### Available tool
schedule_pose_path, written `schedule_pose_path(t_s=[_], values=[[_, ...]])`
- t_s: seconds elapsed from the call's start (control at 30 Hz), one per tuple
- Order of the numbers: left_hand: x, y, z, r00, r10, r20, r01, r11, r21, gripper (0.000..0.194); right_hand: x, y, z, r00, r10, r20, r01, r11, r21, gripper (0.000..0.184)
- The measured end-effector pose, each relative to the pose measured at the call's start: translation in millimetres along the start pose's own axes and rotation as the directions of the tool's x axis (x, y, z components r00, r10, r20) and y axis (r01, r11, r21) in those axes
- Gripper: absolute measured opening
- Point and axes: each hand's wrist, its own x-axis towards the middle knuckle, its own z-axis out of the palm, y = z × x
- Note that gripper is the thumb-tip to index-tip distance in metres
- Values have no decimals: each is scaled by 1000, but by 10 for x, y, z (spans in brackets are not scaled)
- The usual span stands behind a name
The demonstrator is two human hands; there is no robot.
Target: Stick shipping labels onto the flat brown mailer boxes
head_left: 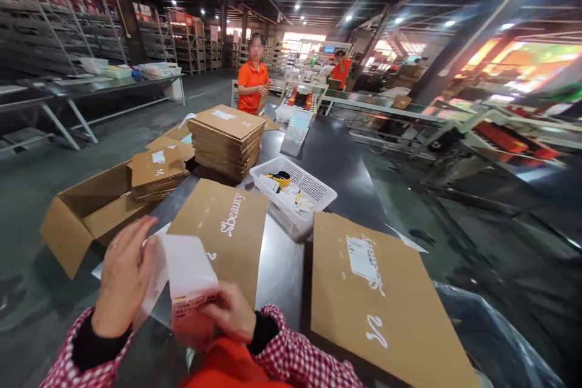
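My left hand and my right hand hold a white slip of paper between them, close to my body. The left hand's fingers are pressed flat against its left side. The right hand pinches its lower right edge, where red print shows. Just beyond the slip lies a flat brown carton with white "Sbeaury" lettering. A second flat carton with a white label lies to the right on the dark table.
A white plastic basket with a yellow item stands mid-table. Stacks of flat cartons sit behind it. An open brown box is at the left. A person in an orange shirt stands at the far end. A conveyor runs right.
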Motion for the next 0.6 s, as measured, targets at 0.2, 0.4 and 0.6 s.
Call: schedule_pose_path(t_s=[0.2,0.4,0.6], values=[[-476,-105,209,901,223,372,-128,956,-262,40,104,-67,-79,999,7,53,-12,996,89,27],[-565,-140,357,917,-177,358,331,839,-432,33,204,-35,-51,966,62,-250,-82,994,-71,52],[-418,-311,412,901,-25,432,239,861,-449,34,394,-101,-68,942,-90,-324,-20,947,-322,17]])
